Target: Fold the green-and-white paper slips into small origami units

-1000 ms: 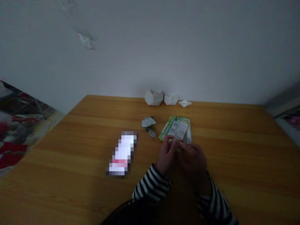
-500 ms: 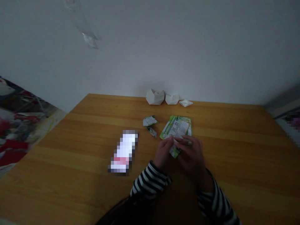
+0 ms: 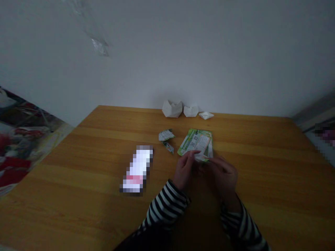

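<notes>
My left hand [image 3: 184,169] pinches one side of a small piece of folded paper [image 3: 201,158], white with some green showing. The paper's other side is between the fingers of my right hand [image 3: 225,174]. Both hands are closed and hover over the table's near middle, and the paper's lower part is hidden by them. Just beyond lie green-and-white printed sheets [image 3: 200,141], flat and overlapping. To their left, apart from my hands, sits a folded printed paper piece [image 3: 166,135] with a second pointed piece [image 3: 168,146] just below it.
A lit phone [image 3: 138,169] lies left of my hands. Along the wall stand a large white folded paper shape [image 3: 172,109], a smaller one [image 3: 191,111] and a flat pointed one [image 3: 206,115]. The wooden table [image 3: 86,150] meets the wall [image 3: 209,52] at its far edge.
My right hand has shifted right, away from the left one, and the paper between them has turned from hanging downward to lying more level. The things on the table have stayed put.
</notes>
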The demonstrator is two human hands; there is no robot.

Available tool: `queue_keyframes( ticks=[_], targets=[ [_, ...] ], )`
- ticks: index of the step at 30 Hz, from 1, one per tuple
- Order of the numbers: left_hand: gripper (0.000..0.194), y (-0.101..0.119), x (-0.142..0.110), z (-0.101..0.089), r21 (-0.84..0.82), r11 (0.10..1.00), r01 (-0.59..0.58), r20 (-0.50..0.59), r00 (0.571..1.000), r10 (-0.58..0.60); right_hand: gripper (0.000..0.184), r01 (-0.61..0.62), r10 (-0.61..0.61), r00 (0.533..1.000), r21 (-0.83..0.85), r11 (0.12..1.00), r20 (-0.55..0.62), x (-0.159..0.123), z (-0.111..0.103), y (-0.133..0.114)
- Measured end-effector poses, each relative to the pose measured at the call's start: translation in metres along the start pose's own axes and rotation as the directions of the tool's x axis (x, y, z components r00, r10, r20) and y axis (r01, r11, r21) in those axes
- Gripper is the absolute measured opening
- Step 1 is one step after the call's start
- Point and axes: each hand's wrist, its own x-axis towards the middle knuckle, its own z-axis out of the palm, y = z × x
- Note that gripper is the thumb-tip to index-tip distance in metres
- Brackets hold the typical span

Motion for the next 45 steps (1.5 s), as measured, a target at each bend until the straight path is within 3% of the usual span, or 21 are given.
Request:
queue_keyframes(
  ticks=[3,6,11,17,22,27,31,36,40,43,45],
  targets=[
    [0.034,0.001,-0.001,0.002,0.005,0.998,-0.067,0.028,0.997,0.067,0.008,-0.145,0.147,0.988,0.030,0.989,-0.055,-0.001,0.000,0.000],
    [0.020,0.001,-0.001,0.002,0.063,0.989,-0.137,-0.067,0.988,0.141,0.006,-0.226,0.229,0.973,0.064,0.972,-0.040,0.000,0.001,-0.003],
    [0.011,-0.002,-0.001,-0.001,0.196,0.959,-0.203,-0.205,0.948,0.242,0.003,-0.278,0.285,0.956,0.098,0.956,-0.067,0.000,0.006,-0.005],
    [0.007,-0.007,-0.003,-0.001,0.290,0.932,-0.218,-0.190,0.941,0.279,0.009,-0.306,0.319,0.944,0.133,0.943,-0.083,-0.002,0.008,-0.008],
    [0.010,-0.003,-0.004,0.004,0.172,0.975,-0.142,-0.285,0.940,0.187,0.018,-0.286,0.307,0.948,0.199,0.937,-0.082,-0.003,0.011,-0.010],
    [0.017,-0.005,-0.002,0.008,-0.078,0.997,-0.022,-0.257,0.966,0.002,0.021,-0.340,0.370,0.923,0.228,0.913,-0.107,-0.003,0.013,-0.006],
    [0.021,-0.010,-0.001,0.010,-0.171,0.985,-0.030,-0.251,0.968,-0.014,0.026,-0.348,0.408,0.901,0.313,0.884,-0.150,-0.002,0.016,-0.005],
    [0.027,-0.014,-0.001,0.012,-0.193,0.981,-0.025,-0.308,0.951,-0.036,0.035,-0.378,0.453,0.887,0.430,0.819,-0.083,-0.002,0.020,-0.005],
    [0.025,-0.019,-0.001,0.011,-0.150,0.988,-0.027,-0.234,0.972,-0.009,0.029,-0.355,0.415,0.904,0.363,0.862,-0.100,-0.002,0.018,-0.003],
    [0.021,-0.019,-0.001,0.008,0.083,0.991,-0.102,-0.112,0.988,0.111,0.022,-0.357,0.394,0.917,0.312,0.880,-0.061,0.000,0.013,-0.004],
    [0.021,-0.016,-0.002,0.006,0.290,0.938,-0.191,-0.025,0.978,0.207,0.021,-0.365,0.391,0.920,0.321,0.874,-0.016,0.002,0.010,-0.005]
  ],
)
